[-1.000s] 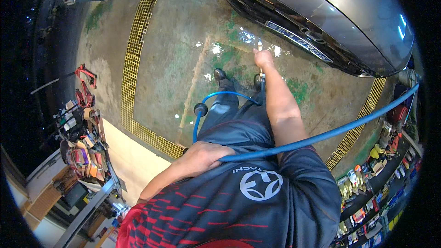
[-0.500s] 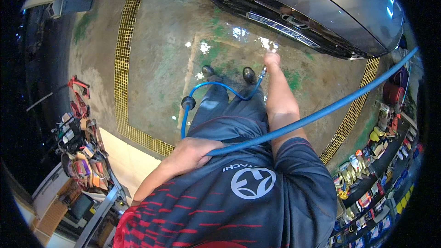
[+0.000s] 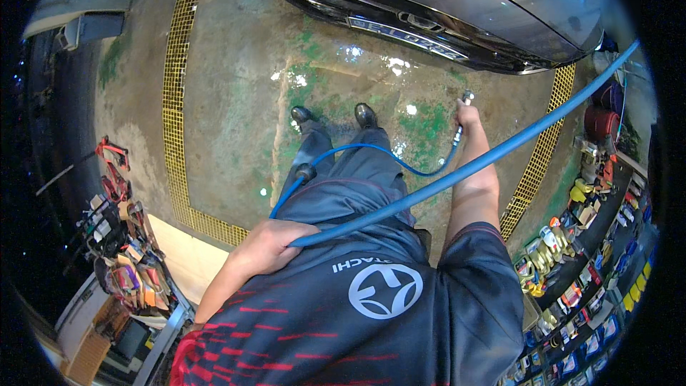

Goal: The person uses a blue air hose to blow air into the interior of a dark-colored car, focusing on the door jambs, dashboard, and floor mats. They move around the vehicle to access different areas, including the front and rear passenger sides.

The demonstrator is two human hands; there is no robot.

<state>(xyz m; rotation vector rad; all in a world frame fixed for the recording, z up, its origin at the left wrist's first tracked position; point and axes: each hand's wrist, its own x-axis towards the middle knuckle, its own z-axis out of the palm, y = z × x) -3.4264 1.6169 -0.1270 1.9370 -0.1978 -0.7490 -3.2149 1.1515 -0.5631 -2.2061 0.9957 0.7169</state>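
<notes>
My left hand (image 3: 268, 246) is closed around a thick blue hose (image 3: 457, 176) at my waist, from which the hose stretches up to the far right. Thinner blue hose (image 3: 361, 146) loops across my legs and carries a black round stopper (image 3: 306, 172). Out to the right, my right hand (image 3: 469, 115) grips a metallic hose nozzle (image 3: 467, 96), which pokes out beyond the fist. Most of its handle is hidden by the fingers. Beyond both hands stands a dark grey car (image 3: 457, 7), its bumper end facing me; the nozzle is apart from it.
Wet, green-stained concrete (image 3: 236, 100) lies around my shoes (image 3: 366, 115). Yellow floor grating (image 3: 174, 100) runs along the left, with more grating (image 3: 539, 150) at right. A red floor jack (image 3: 113, 164) sits left. Shelves of bottles and packages (image 3: 572, 271) line the right.
My right hand has swung to the right with the nozzle, away from in front of the bumper's middle. The thin hose loop has followed it. My left hand keeps its hold on the hose.
</notes>
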